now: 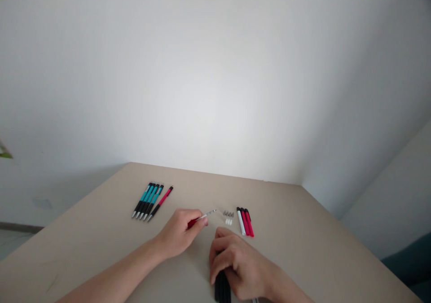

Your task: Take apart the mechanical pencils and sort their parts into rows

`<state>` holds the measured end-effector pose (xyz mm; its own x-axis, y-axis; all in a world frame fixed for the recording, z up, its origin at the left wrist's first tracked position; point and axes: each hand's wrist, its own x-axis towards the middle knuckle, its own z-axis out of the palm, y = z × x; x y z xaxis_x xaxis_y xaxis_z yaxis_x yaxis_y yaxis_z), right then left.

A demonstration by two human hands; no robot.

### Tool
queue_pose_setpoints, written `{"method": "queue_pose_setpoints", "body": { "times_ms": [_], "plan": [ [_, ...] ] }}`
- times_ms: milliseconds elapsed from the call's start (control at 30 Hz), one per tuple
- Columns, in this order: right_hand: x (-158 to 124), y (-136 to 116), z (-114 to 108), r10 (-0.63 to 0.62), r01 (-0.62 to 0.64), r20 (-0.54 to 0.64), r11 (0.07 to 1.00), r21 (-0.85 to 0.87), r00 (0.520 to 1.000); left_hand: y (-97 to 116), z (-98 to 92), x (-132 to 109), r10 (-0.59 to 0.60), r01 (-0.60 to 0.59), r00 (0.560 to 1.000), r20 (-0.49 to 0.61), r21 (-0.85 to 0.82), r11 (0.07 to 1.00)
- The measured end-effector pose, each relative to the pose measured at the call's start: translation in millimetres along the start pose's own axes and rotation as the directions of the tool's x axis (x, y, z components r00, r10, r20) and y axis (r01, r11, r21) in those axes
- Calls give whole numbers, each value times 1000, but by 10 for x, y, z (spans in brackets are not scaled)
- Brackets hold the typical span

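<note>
Left of the tips (228,214), your left hand (183,232) pinches barrel (191,224) and refill (209,213), apparently leaving the point free, while nearer you your right hand's (240,262) fingers curl over grips (222,288), pinch unclear.

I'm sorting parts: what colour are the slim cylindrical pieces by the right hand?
Black: the slim cylindrical pieces show best in the head view.

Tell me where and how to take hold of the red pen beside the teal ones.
Pinch the red pen across its red barrel, from above and the right. The teal pens lie to its left, and its slant brings its tip near theirs while the gap widens toward the far end, so the barrel should give more room.
</note>
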<state>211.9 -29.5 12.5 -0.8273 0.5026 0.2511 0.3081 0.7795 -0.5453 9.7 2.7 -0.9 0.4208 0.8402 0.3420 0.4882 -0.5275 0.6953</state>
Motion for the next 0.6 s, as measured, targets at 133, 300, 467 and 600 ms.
{"method": "queue_pose_setpoints", "body": {
  "times_ms": [133,300,467,600],
  "plan": [
    [-10,10,-22,17,-20,-37,997,-73,999,-13,7,-7,3,-3,1000,-1,3,1000],
    [-20,62,-24,14,-17,-30,995,-100,999,-24,9,-1,8,-8,1000,-4,-1,1000],
    [-22,86,3,-8,6,-23,997,-76,1000,-24,6,6,13,-13,1000,-11,10,1000],
    [-23,81,-8,0,-4,-42,996,-93,999,-20,1,4,9,-9,1000,1,3,1000]
  ]
}}
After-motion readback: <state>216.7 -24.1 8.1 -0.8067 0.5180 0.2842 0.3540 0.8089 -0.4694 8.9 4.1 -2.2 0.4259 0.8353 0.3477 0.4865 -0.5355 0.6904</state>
